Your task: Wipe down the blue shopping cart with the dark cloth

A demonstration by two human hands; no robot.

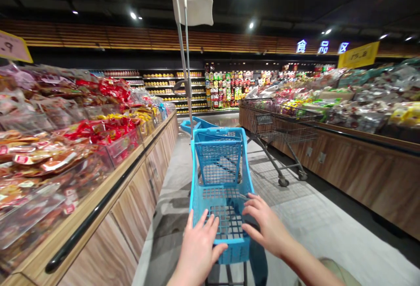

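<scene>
Straight ahead of me stands a small blue plastic shopping cart, its near end towards my body. A tall pole with a pale flag rises at its far left corner. My left hand is over the near left part of the basket, palm down, fingers spread and thumb pointing right. Over the right side is my right hand, its fingers apart and slightly curved. Neither hand holds anything; whether they touch the rim I cannot tell. The grid floor of the basket shows between them.
A wood-panelled counter with a black rail and heaped packaged food runs along the left. At right, a dark wire shopping cart stands beside another counter. Stocked shelves line the back wall. Grey floor lies between the counters.
</scene>
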